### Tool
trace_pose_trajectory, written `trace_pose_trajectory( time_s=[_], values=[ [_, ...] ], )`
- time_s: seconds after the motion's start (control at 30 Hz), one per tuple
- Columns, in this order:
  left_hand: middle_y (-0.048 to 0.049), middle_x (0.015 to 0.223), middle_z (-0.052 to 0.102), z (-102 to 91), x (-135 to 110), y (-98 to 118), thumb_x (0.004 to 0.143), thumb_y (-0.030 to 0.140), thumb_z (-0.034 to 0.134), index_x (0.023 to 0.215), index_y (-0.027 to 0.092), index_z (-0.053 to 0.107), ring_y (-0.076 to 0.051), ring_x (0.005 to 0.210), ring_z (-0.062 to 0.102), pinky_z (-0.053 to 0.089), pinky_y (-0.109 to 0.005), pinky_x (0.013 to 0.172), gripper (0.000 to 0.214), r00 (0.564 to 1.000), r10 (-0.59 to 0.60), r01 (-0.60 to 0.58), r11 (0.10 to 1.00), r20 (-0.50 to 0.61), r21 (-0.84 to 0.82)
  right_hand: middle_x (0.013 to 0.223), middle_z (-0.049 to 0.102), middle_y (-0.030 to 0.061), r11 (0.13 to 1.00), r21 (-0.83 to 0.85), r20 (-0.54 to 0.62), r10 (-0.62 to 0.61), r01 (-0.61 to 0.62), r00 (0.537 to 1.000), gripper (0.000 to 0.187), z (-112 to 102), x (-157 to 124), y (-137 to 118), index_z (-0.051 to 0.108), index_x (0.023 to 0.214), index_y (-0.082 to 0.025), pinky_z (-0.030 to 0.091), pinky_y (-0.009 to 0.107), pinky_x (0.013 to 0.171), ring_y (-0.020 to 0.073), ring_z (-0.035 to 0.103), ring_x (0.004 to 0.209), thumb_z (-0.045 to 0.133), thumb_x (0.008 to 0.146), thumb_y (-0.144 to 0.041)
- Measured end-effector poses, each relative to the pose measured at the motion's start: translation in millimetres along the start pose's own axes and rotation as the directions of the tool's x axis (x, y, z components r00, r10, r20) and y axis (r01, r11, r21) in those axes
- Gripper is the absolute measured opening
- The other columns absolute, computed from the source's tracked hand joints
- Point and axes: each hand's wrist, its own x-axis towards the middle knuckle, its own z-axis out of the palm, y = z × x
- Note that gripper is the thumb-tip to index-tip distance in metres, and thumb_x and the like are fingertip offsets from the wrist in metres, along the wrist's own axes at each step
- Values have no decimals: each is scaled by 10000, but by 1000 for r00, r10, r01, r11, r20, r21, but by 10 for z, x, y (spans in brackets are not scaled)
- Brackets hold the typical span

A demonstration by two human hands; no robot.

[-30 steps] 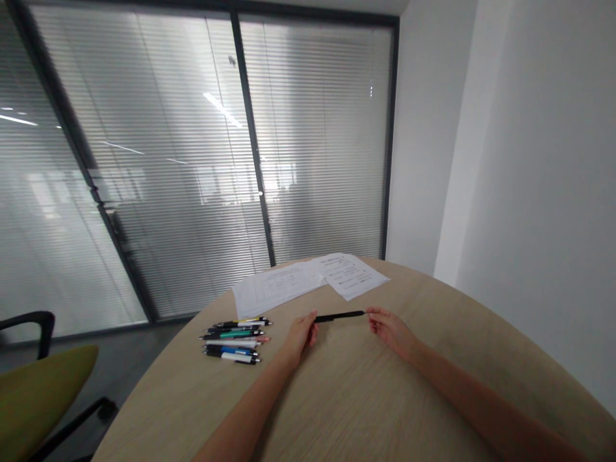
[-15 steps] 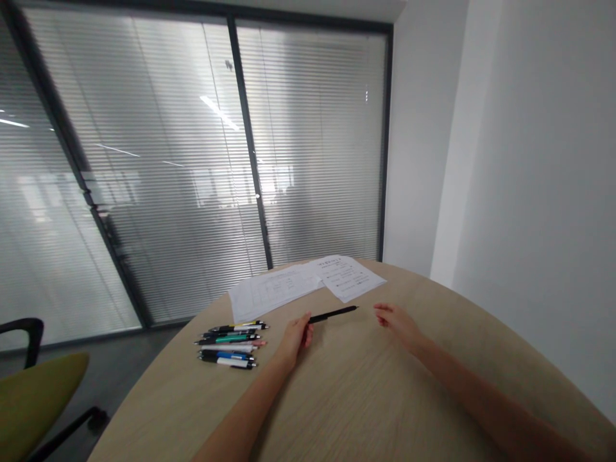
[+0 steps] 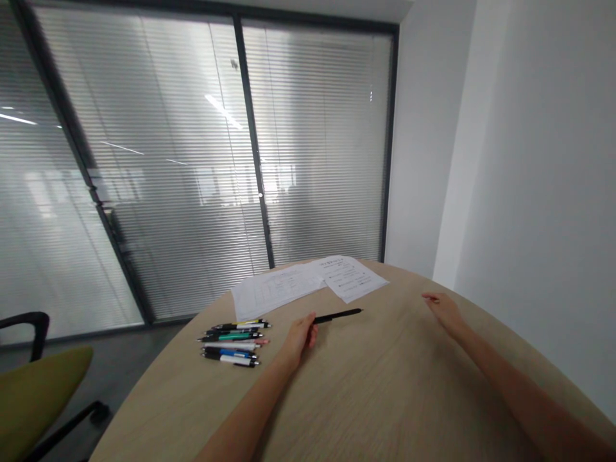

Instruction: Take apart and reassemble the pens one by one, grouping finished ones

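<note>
A black pen (image 3: 339, 316) is gripped near one end by my left hand (image 3: 302, 333), its slim tip pointing right across the tabletop. My right hand (image 3: 445, 311) is over the right part of the table, well apart from the pen, with thumb and fingers pressed together. What they hold, if anything, is too small to make out. Left of my left hand lies a row of several pens (image 3: 231, 343), side by side, with black, green, white, blue and yellow parts.
Printed paper sheets (image 3: 353, 279) overlap near the far edge of the round wooden table (image 3: 366, 398). A yellow-green chair (image 3: 43, 391) stands on the left. Behind are a glass partition with blinds (image 3: 317, 147) and a white wall (image 3: 539, 141).
My right hand has moved right and slightly away, farther from the pen's tip. My left hand still holds the black pen in nearly the same place. The view has shifted slightly.
</note>
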Motion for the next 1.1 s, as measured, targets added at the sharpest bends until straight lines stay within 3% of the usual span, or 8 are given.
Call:
trace_pose_trajectory(
  time_s=[0.23,0.53,0.87,1.1],
  values=[
    [60,305,354,21,-16,19,634,649,393,442,195,429,-96,341,321,241,-235,422,495,1000,4,-4,1000,9,15,857,641,91,980,-197,-1,-3,3,1000,359,-108,93,179,577,1020,-109,429,311,752,214,586,815,462,684,-161],
    [63,311,364,26,14,-42,642,648,393,463,194,433,-92,342,312,234,-232,416,490,1000,-1,1,1000,11,15,913,656,107,945,-322,92,-34,62,995,286,-151,215,272,633,917,-120,432,309,781,231,591,878,463,687,-130],
    [56,302,367,26,80,-132,663,653,375,448,189,445,-86,325,301,217,-230,406,516,1000,-19,18,1000,12,12,951,648,117,938,-332,133,-58,100,989,295,-148,238,190,645,893,-123,415,322,827,234,580,921,442,679,-103],
    [55,310,370,22,81,-148,648,681,360,461,185,448,-87,332,306,223,-229,409,537,1000,-16,16,1000,-7,-3,865,675,82,965,-213,244,-98,152,965,217,42,36,-108,668,812,-163,447,302,766,211,612,829,484,702,-201]
  ],
)
